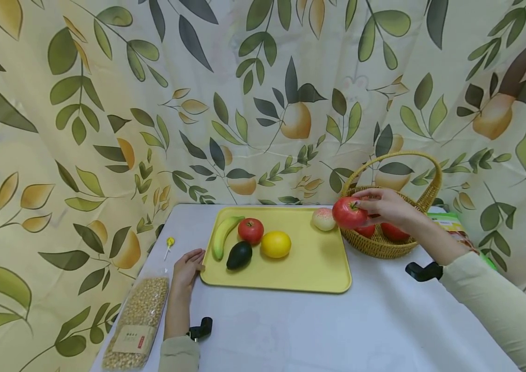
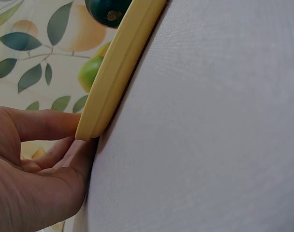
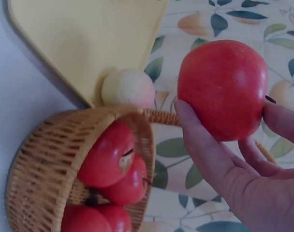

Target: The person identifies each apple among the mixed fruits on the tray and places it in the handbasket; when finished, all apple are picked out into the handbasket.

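My right hand point(image 1: 386, 209) grips a red apple point(image 3: 223, 89) by its sides, thumb and fingers spread around it. The apple is held up by the left rim of the wicker basket point(image 1: 379, 250), where more red apples point(image 3: 108, 154) lie. My left hand point(image 1: 187, 268) holds the left edge of a yellow tray point(image 1: 309, 268), fingers at its rim point(image 2: 96, 111). On the tray's left half lie a banana point(image 1: 222, 238), a red apple point(image 1: 250, 231), a dark avocado point(image 1: 239, 256) and a yellow lemon point(image 1: 276, 244). A pale pink peach point(image 1: 324, 219) sits at its far right corner.
Left of the tray are a lollipop point(image 1: 170, 242) and a clear bag of pale beans or grains point(image 1: 139, 315). A green-edged packet point(image 1: 449, 222) lies behind the right arm. The basket's tall handle point(image 1: 393, 154) arches up before the leaf-patterned curtain point(image 1: 291, 170).
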The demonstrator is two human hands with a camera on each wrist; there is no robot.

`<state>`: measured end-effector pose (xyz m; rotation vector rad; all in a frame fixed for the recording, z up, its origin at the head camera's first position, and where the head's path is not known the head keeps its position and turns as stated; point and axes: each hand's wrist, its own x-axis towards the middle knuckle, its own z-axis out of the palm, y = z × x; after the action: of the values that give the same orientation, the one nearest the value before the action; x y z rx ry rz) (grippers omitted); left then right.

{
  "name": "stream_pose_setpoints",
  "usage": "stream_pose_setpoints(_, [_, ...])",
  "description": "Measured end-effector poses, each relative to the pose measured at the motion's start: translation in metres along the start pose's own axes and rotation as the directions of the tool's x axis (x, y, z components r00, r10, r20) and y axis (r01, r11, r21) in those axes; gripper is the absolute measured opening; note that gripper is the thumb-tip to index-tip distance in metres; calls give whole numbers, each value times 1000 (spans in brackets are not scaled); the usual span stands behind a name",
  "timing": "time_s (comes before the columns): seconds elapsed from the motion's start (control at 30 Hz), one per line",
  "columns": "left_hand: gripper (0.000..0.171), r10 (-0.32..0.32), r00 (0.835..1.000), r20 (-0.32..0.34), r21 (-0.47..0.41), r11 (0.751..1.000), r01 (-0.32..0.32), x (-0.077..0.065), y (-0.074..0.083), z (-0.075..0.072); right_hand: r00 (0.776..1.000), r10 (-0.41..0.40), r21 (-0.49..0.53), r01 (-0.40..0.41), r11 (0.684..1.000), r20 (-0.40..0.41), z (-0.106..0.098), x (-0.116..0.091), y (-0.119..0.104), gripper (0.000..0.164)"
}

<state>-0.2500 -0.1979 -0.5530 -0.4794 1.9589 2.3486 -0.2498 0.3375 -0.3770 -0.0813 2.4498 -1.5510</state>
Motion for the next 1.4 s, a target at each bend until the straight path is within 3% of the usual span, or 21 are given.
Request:
stream_pose_setpoints(0.4, [69, 0, 1000, -5, 5, 1000, 1, -1, 1, 1, 995, 101, 41, -101, 994, 14, -36, 1, 26, 59])
stream_pose_setpoints(0.73, [68, 8, 1000, 8, 2, 1000, -8, -1, 0, 1, 986, 161, 10, -162, 987, 49, -66, 4, 48, 58])
stream_pose_setpoints(1.17, [69, 12, 1000, 2, -10, 1000, -12, -1, -1, 0, 973, 213, -35, -210, 977, 90, -80, 1, 74, 59])
stream_pose_setpoints(1.4, [68, 29, 1000, 12, 1, 1000, -29, -1, 0, -1, 973, 213, -111, -203, 973, 93, -81, 2, 79, 61])
